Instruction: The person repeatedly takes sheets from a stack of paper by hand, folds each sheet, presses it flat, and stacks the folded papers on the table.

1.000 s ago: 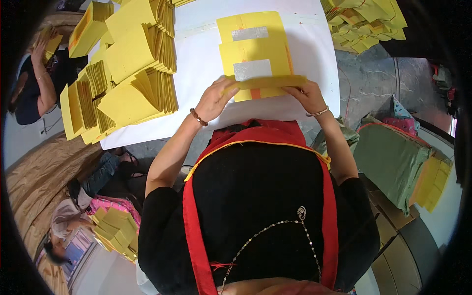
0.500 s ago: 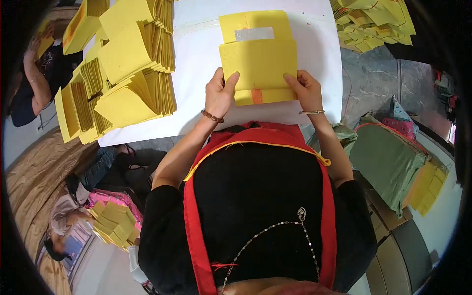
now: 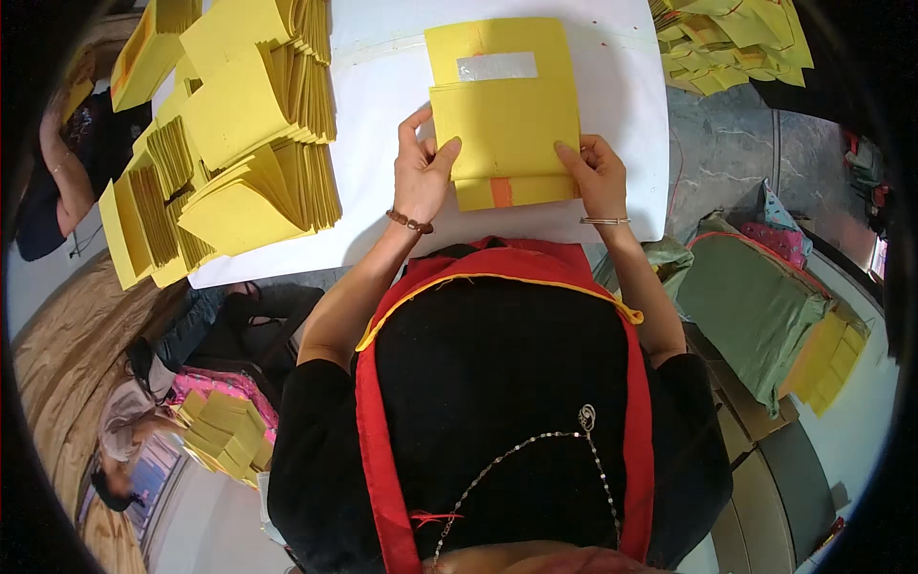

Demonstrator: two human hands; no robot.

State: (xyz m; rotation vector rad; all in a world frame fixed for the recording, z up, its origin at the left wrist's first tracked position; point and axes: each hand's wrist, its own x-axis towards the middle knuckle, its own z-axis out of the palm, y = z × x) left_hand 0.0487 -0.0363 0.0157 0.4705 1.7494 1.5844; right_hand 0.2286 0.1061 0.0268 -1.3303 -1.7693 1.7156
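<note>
A yellow paper envelope (image 3: pixel 507 120) stands at the near side of the white table, its upper flap crossed by a whitish strip (image 3: pixel 496 66) and its lower folded edge marked by an orange patch (image 3: pixel 500 191). At its left edge, my left hand (image 3: pixel 421 172) pinches the paper with the thumb in front; the other fingertips are partly behind the envelope. My right hand (image 3: pixel 600 177) grips the right edge the same way, thumb on the front face and fingers curled at the side.
Large stacks of yellow envelopes (image 3: pixel 234 110) cover the table's left side. More envelopes (image 3: pixel 736 43) are heaped at the far right. Two other people are at the left, one near a pile of envelopes (image 3: pixel 225 430). A green-covered bundle (image 3: pixel 751 311) stands at my right.
The envelope's upper flap has come up flatter against the body, and its lower edge has dropped slightly. My left hand has shifted a little left and its fingers have loosened somewhat.
</note>
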